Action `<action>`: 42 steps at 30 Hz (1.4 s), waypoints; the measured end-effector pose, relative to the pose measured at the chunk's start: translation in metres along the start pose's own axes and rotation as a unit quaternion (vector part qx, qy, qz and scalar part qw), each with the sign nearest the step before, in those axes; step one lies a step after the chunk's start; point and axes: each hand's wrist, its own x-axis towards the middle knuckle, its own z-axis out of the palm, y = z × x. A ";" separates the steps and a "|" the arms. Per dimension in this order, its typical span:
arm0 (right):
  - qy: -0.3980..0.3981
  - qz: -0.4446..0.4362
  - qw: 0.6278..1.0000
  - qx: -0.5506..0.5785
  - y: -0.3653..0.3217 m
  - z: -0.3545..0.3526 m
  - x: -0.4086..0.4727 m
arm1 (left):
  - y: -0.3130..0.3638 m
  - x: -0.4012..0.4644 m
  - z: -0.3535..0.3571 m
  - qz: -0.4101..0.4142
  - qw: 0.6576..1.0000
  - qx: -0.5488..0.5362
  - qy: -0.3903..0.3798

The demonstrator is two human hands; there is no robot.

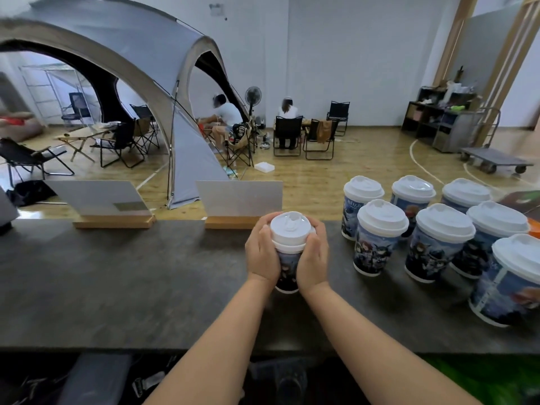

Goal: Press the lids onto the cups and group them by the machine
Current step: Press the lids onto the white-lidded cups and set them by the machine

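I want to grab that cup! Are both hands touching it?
Touching: the head view shows the left hand and right hand wrapped round the white-lidded printed paper cup.

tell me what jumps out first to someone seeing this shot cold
Both hands, left hand and right hand, wrap a printed cup with a white lid at the centre of the dark counter. To the right stands a cluster of seven lidded cups. Behind, a large grey tent fills the left of the room.

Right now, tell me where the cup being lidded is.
The cup stands mid-counter, gripped by left hand and right hand, left of the lidded cups.
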 end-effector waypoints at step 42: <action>0.086 -0.093 0.989 -0.073 0.009 -0.002 0.004 | -0.009 -0.012 0.018 0.011 0.996 -0.083 -0.011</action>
